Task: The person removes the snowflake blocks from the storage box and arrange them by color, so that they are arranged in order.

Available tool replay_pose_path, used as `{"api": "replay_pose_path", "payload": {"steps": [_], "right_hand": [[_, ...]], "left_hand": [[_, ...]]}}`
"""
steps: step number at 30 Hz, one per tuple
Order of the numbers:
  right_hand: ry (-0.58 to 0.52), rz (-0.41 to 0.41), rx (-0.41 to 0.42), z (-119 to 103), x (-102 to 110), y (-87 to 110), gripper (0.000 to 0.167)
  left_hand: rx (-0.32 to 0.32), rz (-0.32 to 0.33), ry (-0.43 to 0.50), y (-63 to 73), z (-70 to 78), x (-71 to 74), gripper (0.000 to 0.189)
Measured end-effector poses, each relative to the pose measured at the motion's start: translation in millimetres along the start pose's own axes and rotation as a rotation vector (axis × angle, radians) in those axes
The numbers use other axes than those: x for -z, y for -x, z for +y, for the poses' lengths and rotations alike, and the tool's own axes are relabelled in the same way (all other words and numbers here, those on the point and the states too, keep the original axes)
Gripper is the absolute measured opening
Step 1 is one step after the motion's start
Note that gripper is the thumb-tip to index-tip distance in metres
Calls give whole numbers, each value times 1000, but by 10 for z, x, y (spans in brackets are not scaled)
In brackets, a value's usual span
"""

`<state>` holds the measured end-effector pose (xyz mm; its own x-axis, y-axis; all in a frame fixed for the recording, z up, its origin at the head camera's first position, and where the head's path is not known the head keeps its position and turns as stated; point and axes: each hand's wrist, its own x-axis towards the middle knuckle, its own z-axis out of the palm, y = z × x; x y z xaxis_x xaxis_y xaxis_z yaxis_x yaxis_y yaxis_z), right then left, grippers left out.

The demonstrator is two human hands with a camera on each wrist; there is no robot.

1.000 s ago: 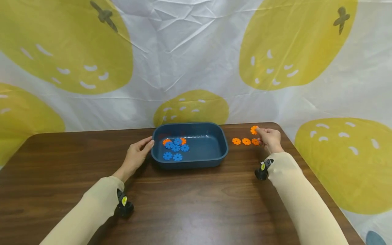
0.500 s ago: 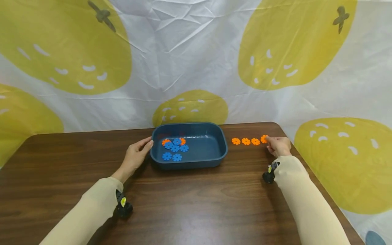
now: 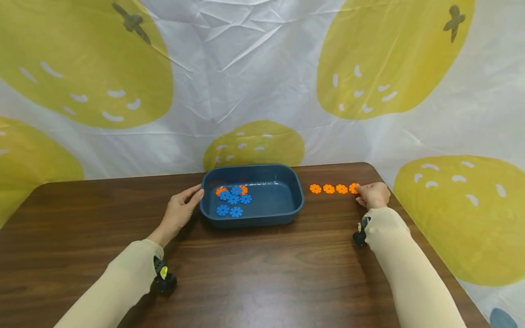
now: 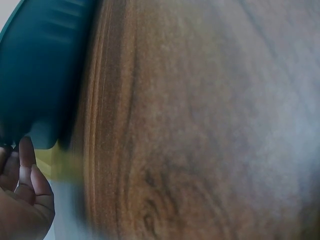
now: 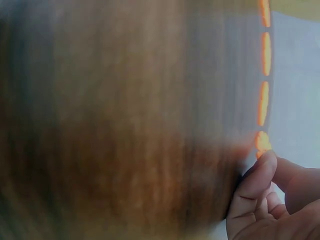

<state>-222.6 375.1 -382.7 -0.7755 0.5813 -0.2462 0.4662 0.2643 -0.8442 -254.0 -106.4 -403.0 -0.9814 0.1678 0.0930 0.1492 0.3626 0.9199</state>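
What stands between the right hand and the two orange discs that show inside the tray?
From the right hand, the way crosses the row of orange discs on the table, then the right wall of the tray. Inside, blue discs partly cover the left orange disc and the right orange disc.

I faced a creased white cloth [image 3: 254, 86] printed with yellow fruit [image 3: 369, 50], hanging behind a brown wood-grain surface [image 3: 266, 273].
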Motion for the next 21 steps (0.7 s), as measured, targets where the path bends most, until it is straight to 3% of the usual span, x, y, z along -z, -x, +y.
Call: {"api": "replay_pose_path", "payload": {"steps": [9,21], "right_hand": [[205,37,78,36,-14,-14,32],[218,65,71,21,-33,-43,31]], "left_hand": [[5,-5,-2,11,-7,-3,47],[0,-4,8,19,23,-1,47]]}}
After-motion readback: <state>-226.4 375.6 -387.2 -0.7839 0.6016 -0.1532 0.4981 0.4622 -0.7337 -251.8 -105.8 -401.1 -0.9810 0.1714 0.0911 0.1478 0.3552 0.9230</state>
